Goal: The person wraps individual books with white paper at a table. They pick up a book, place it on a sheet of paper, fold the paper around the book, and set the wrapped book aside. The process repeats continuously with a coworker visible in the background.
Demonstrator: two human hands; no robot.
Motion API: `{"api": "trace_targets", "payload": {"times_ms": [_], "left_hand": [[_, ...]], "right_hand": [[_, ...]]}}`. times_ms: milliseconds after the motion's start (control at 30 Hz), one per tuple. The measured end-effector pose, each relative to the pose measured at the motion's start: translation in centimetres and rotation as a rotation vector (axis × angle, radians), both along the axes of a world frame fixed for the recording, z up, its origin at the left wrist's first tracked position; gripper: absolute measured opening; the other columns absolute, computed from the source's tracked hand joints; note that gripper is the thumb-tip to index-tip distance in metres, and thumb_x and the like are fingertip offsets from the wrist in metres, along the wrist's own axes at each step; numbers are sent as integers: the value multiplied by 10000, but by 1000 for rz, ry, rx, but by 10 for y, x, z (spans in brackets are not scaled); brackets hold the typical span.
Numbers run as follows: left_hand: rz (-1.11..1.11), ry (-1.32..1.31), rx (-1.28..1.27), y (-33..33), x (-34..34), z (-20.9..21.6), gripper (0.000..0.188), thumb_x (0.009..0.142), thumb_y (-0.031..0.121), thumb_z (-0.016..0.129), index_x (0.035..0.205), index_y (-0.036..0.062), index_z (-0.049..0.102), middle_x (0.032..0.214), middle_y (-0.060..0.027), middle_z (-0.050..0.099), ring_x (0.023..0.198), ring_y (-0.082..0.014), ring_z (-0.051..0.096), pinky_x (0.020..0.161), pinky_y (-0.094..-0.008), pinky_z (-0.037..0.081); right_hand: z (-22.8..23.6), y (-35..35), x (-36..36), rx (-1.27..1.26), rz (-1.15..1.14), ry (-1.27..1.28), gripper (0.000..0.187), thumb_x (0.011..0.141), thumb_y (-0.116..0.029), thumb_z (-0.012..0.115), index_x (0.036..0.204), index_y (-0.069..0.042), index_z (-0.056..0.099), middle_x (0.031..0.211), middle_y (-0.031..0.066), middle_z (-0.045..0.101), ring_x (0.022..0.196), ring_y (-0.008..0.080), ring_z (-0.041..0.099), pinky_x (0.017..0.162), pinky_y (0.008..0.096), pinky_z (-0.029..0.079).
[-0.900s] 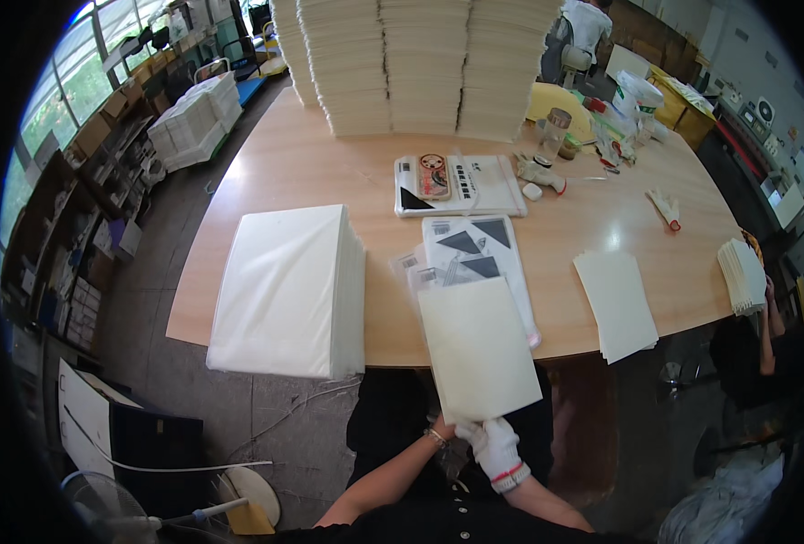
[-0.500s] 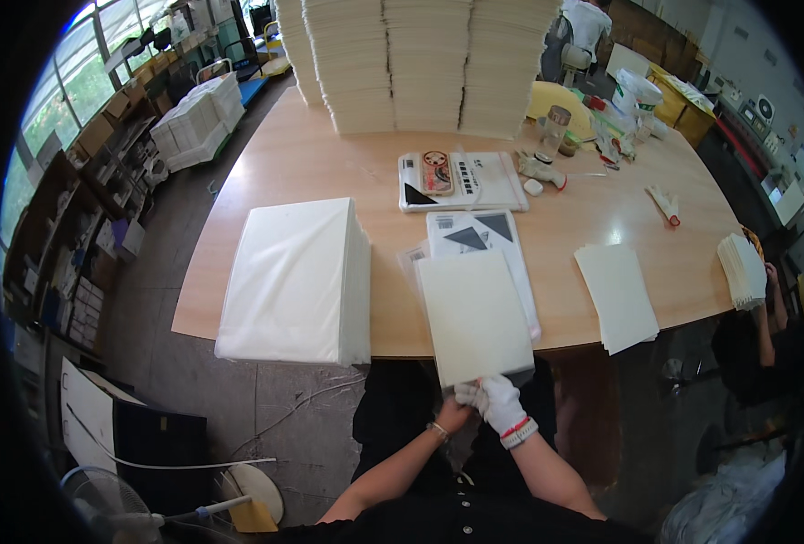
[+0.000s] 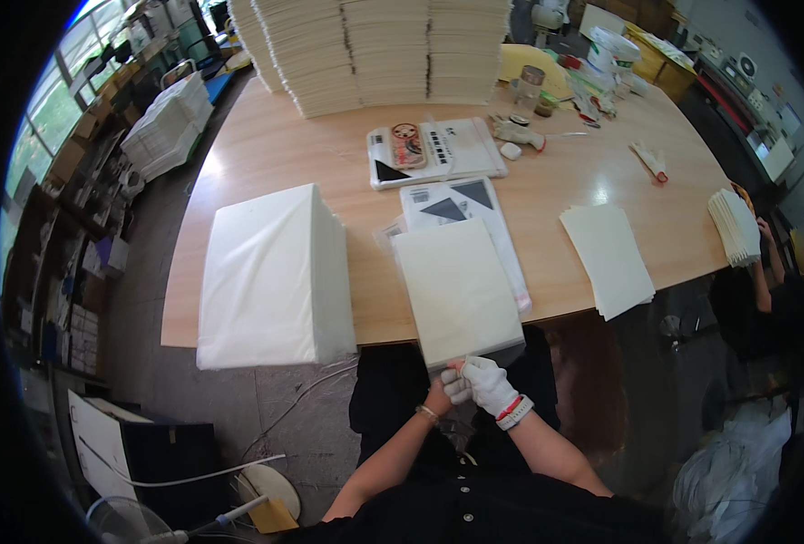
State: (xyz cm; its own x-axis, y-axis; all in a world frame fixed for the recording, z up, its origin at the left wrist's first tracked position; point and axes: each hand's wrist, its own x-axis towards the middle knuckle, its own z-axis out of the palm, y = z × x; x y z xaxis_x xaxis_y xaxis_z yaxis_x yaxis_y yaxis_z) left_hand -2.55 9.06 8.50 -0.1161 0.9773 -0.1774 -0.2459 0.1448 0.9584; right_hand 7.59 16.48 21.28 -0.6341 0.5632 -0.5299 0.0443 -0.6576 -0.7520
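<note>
A stack of cream paper sheets (image 3: 456, 281) lies in a clear plastic bag (image 3: 491, 355), whose near end reaches past the table's front edge. At that end my bare left hand (image 3: 439, 395), with a bracelet at the wrist, is closed on the plastic; the glove partly hides its fingers. My right hand (image 3: 488, 385), in a white glove with a red cuff band and a watch, pinches the bag's near edge right beside it. Under the paper's far part lies a flat white printed pack (image 3: 488, 213) with dark triangles.
A tall plastic-wrapped paper block (image 3: 261, 281) stands at left. At right are loose cream sheets (image 3: 608, 258). Farther back sit a phone (image 3: 408, 145) on another printed pack (image 3: 465, 150), a glass jar (image 3: 529, 86), a glove (image 3: 648, 161) and high paper stacks (image 3: 384, 54). Someone at far right holds sheets (image 3: 735, 227).
The view has shifted, so the table's things appear farther left and higher. My hands stay together at the bag's near end, with the gloved fingers now closer over the left fingers.
</note>
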Motion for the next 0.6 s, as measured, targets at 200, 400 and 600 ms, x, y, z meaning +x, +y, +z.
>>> {"api": "trace_targets", "payload": {"times_ms": [200,400,600], "left_hand": [[382,-18,-118,-37,-22,56,799,685,26,562,1325,27,83,1210,-167,372,1043,-263,464,838,-363,416],[393,726,-6,-7,-18,85,709,717,30,524,1284,-58,107,1163,-202,405,940,-239,526,728,-324,468],[311,-191,-389,-5,-12,76,538,765,214,625,1168,-7,345,1011,-136,519,829,-226,580,649,-271,477]], "right_hand": [[-5,55,77,1227,-158,-775,151,791,-156,456,851,-29,511,756,140,560,698,306,561,591,390,451],[10,69,64,1136,191,-792,202,741,-173,463,880,-37,517,891,171,537,829,358,509,690,452,407],[31,48,35,1767,262,-614,229,637,-185,640,798,-51,548,802,107,513,769,288,507,623,387,428]]}}
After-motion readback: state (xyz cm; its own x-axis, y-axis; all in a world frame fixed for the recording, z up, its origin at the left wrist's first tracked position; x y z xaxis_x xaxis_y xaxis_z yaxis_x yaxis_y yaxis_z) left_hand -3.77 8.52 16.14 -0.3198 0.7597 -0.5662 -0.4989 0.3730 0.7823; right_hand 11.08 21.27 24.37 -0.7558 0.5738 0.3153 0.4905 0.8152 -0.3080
